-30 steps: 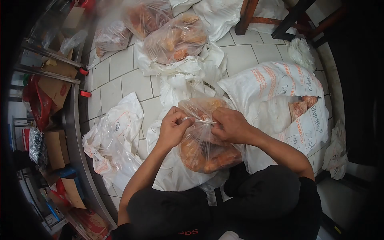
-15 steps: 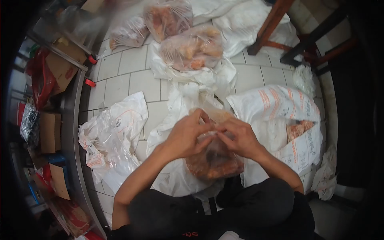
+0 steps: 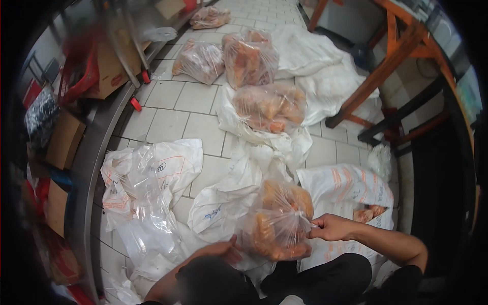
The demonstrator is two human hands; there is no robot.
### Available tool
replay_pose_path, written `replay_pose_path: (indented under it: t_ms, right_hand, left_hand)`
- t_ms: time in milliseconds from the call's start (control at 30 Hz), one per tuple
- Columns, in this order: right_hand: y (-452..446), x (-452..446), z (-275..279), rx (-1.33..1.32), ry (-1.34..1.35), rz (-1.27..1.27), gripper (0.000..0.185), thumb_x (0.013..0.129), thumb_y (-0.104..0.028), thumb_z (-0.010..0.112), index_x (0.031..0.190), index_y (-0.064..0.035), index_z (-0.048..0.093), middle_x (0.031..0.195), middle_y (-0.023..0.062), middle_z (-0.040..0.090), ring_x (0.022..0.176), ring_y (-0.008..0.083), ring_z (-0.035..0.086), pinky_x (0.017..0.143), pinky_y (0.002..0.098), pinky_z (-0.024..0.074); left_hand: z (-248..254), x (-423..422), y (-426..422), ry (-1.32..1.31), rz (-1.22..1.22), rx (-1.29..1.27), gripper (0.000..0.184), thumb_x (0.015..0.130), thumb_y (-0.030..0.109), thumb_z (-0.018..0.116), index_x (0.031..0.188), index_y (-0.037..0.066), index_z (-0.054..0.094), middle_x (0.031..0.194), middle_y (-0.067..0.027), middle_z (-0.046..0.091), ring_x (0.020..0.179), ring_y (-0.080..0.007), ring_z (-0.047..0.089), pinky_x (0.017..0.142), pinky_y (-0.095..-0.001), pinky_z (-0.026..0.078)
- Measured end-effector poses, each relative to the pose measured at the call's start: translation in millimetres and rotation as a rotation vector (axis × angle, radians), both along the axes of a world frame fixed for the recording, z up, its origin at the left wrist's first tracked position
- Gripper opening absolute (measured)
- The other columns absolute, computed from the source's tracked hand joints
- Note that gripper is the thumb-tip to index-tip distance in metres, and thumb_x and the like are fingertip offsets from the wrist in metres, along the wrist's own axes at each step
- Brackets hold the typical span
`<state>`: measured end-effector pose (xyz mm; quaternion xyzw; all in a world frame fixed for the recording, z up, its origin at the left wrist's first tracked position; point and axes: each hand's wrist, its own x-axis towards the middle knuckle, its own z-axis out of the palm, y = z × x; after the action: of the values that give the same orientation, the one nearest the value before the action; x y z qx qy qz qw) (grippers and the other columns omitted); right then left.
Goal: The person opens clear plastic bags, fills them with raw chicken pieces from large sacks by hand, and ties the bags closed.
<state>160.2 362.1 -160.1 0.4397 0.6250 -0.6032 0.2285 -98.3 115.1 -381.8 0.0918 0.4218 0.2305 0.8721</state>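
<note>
A clear plastic bag (image 3: 277, 223) filled with orange-brown pieces, perhaps meat, stands in front of my knees, its neck gathered into a twist or knot. My right hand (image 3: 330, 227) grips that gathered neck from the right side, fingers closed. At the bag's lower left, my left hand (image 3: 223, 249) is stretched out with its fingers apart, somewhat blurred; whether it touches the plastic I cannot tell. Beneath the bag lies a crumpled white sack (image 3: 223, 203) with blue writing.
Similar filled bags (image 3: 269, 107) lie farther up the tiled floor. On the right rests a printed white sack (image 3: 345, 188), torn open over its contents. Empty plastic and sacking (image 3: 152, 178) lie left. A metal shelf (image 3: 109, 137) and a wooden frame (image 3: 378, 76) flank the space.
Both hands were together at the bag's top; now the right holds the gathered neck and the left has moved down and left. The view has tilted up, showing more floor ahead.
</note>
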Motion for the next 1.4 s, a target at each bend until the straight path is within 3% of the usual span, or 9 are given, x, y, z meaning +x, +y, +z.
replay_pose_path:
  t_ms: [200, 567, 833, 967, 1067, 1167, 1233, 1333, 1400]
  right_hand:
    - [-48, -53, 84, 0.409, -0.231, 0.345, 0.017, 0.082, -0.019, 0.063, 0.072, -0.0055, 0.061, 0.054, 0.0004, 0.044, 0.053, 0.0057, 0.041, 0.049, 0.0299, 0.037]
    - [-136, -110, 181, 0.491, 0.219, 0.127, 0.037, 0.085, -0.008, 0.062, 0.057, -0.0062, 0.038, 0.05, -0.0022, 0.032, 0.047, 0.0035, 0.032, 0.042, 0.0269, 0.026]
    - [-155, -130, 259, 0.888, 0.913, 0.932, 0.036, 0.078, 0.0, 0.067, 0.056, -0.0078, 0.039, 0.057, 0.0021, 0.053, 0.043, 0.016, 0.05, 0.04, 0.0294, 0.0403]
    - [-153, -117, 271, 1.388, 1.042, 0.991, 0.019, 0.074, -0.009, 0.076, 0.067, -0.0098, 0.059, 0.079, 0.0065, 0.068, 0.067, 0.017, 0.067, 0.06, 0.0335, 0.0542]
    - [-97, -132, 242, 2.204, 0.672, 1.032, 0.038, 0.08, -0.035, 0.069, 0.114, -0.0195, 0.062, 0.129, 0.0108, 0.054, 0.116, 0.0212, 0.053, 0.101, 0.0476, 0.036]
    - [37, -196, 218, 2.593, 0.739, 0.705, 0.053, 0.084, -0.045, 0.06, 0.133, -0.028, 0.05, 0.144, 0.0101, 0.039, 0.127, 0.0273, 0.043, 0.105, 0.0531, 0.0273]
    - [78, -239, 216, 2.634, 0.565, 0.476, 0.058, 0.085, -0.047, 0.057, 0.139, -0.0278, 0.047, 0.145, 0.0116, 0.04, 0.128, 0.0308, 0.044, 0.104, 0.0574, 0.0278]
    - [142, -280, 204, 2.105, 0.153, 0.503, 0.057, 0.085, -0.047, 0.059, 0.133, -0.0176, 0.052, 0.13, 0.0163, 0.054, 0.119, 0.0334, 0.052, 0.103, 0.0537, 0.0332]
    - [134, -284, 201, 1.633, -0.071, 0.442, 0.057, 0.086, -0.048, 0.059, 0.131, -0.0131, 0.055, 0.119, 0.0191, 0.062, 0.111, 0.035, 0.058, 0.097, 0.0477, 0.0417]
  left_hand:
    - [41, 41, -1, -0.734, 0.238, -0.019, 0.056, 0.1, 0.05, 0.035, 0.132, 0.004, 0.045, 0.115, -0.012, 0.061, 0.1, -0.0219, 0.061, 0.088, -0.0383, 0.05]
    - [78, 32, 14, -0.849, 0.599, 0.247, 0.065, 0.098, 0.058, 0.031, 0.14, 0.009, 0.037, 0.128, -0.0112, 0.053, 0.115, -0.025, 0.054, 0.096, -0.0441, 0.047]
    - [169, -27, 74, -0.8, 0.96, 0.634, 0.072, 0.096, 0.063, 0.028, 0.145, 0.012, 0.031, 0.138, -0.0106, 0.048, 0.125, -0.0272, 0.049, 0.101, -0.0484, 0.044]
    - [210, -71, 137, -0.653, 1.043, 0.881, 0.069, 0.097, 0.061, 0.028, 0.145, 0.012, 0.032, 0.145, -0.0063, 0.041, 0.125, -0.0268, 0.049, 0.104, -0.0463, 0.042]
    - [256, -88, 176, -0.738, 1.15, 1.15, 0.066, 0.097, 0.06, 0.028, 0.144, 0.014, 0.033, 0.144, -0.0069, 0.042, 0.124, -0.0261, 0.05, 0.107, -0.0423, 0.04]
    - [363, -121, 190, 0.012, 1.385, 1.348, 0.074, 0.094, 0.062, 0.039, 0.142, 0.005, 0.035, 0.139, -0.0099, 0.046, 0.12, -0.0236, 0.051, 0.103, -0.037, 0.041]
    - [369, -183, 263, -0.186, 1.237, 1.248, 0.09, 0.086, 0.065, 0.055, 0.139, -0.005, 0.033, 0.131, -0.0116, 0.052, 0.114, -0.0233, 0.055, 0.095, -0.0345, 0.046]
    - [385, -253, 324, 1.259, 1.326, 0.629, 0.107, 0.074, 0.063, 0.07, 0.139, -0.008, 0.024, 0.13, -0.0291, 0.05, 0.119, -0.0395, 0.053, 0.099, -0.0391, 0.043]
    - [361, -269, 322, 1.522, 1.237, 0.635, 0.107, 0.072, 0.057, 0.072, 0.139, -0.009, 0.019, 0.13, -0.0359, 0.047, 0.121, -0.0438, 0.05, 0.101, -0.0408, 0.041]
